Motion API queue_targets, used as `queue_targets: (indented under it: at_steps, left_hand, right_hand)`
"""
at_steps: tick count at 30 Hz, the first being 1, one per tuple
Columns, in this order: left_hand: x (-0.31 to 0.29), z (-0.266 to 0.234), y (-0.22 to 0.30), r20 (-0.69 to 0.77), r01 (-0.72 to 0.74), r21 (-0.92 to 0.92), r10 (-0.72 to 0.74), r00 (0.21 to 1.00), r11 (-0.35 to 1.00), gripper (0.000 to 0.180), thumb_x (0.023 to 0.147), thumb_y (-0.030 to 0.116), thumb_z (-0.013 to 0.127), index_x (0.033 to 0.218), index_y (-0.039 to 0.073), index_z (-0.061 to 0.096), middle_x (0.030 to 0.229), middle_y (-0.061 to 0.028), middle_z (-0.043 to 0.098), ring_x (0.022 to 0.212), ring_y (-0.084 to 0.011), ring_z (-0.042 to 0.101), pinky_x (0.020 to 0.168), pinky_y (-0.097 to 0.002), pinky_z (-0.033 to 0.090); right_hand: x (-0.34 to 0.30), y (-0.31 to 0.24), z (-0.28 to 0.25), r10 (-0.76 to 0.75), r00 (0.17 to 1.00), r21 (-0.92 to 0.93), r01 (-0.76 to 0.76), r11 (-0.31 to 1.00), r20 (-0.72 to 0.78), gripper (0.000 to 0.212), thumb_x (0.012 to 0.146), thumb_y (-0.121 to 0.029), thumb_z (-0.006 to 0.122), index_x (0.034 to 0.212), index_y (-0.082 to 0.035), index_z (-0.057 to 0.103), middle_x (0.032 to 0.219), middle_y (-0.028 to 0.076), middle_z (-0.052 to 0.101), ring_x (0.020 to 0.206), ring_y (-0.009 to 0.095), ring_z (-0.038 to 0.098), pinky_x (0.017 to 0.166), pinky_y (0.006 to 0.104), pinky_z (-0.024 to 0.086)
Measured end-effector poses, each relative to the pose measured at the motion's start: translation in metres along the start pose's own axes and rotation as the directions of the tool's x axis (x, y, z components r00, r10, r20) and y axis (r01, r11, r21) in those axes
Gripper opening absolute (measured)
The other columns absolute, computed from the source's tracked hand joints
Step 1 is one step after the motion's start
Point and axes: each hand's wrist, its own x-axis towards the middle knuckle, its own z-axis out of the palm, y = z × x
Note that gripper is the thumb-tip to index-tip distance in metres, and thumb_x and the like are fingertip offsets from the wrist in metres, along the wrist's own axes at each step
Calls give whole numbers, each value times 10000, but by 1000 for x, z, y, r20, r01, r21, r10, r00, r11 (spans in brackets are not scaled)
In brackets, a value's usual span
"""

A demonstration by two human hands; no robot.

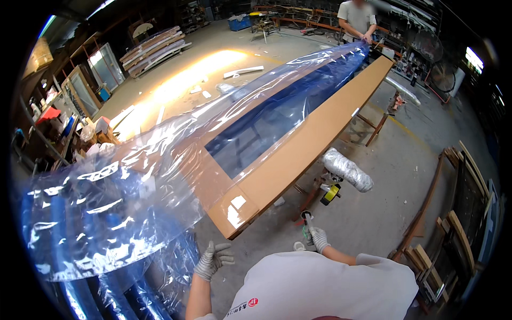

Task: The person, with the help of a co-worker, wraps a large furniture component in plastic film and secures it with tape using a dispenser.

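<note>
A long frame lies across supports before me, with a brown cardboard edge [304, 152] and a blue-tinted panel [277, 114] in the middle. Clear plastic film [160, 154] drapes over it and hangs down on the left. My left hand [214, 260], in a striped grey glove, is beside the near corner of the cardboard, fingers apart and holding nothing. Gloved too, my right hand [319, 240] is closed on a slim tool with a dark round end [306, 215]; its exact kind is unclear. A co-worker [357, 18] stands at the far end, hands at the film.
A silver-wrapped roll [348, 169] and a yellow tape roll [330, 194] sit beside the frame's right side. Blue-wrapped bars [106, 290] lie at lower left. Wooden strips [461, 240] are racked at right. White scraps [244, 71] lie on the floor; a fan [444, 77] stands behind.
</note>
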Motion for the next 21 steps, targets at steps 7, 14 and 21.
queue_targets:
  at_steps: [7,14,21]
  left_hand:
    - [74,-120,-23,-529,-416,-615,40,848,670,881,647,552,693,1263,5,379,1243,-109,453,1165,-267,419,932,-431,400]
    - [127,-187,0,-745,-697,-523,134,653,491,966,638,536,707,1344,66,243,1376,-63,307,1258,-240,314,1028,-433,276]
    - [147,-109,-5,-360,-273,-850,-119,925,449,1009,641,556,676,1377,86,171,1415,-71,246,1306,-229,242,1035,-464,247]
  right_hand:
    - [-3,-2,-12,-36,998,-68,33,997,-44,233,885,-264,488,769,-92,595,546,-11,484,408,93,429,397,244,391]
    - [-28,-10,12,-86,995,-127,80,989,-44,229,879,-284,494,775,-108,598,574,-26,493,466,80,440,438,243,403]
    - [-65,16,20,-70,989,-88,58,994,-131,222,876,-274,495,790,-94,591,575,-10,503,436,83,446,424,233,403]
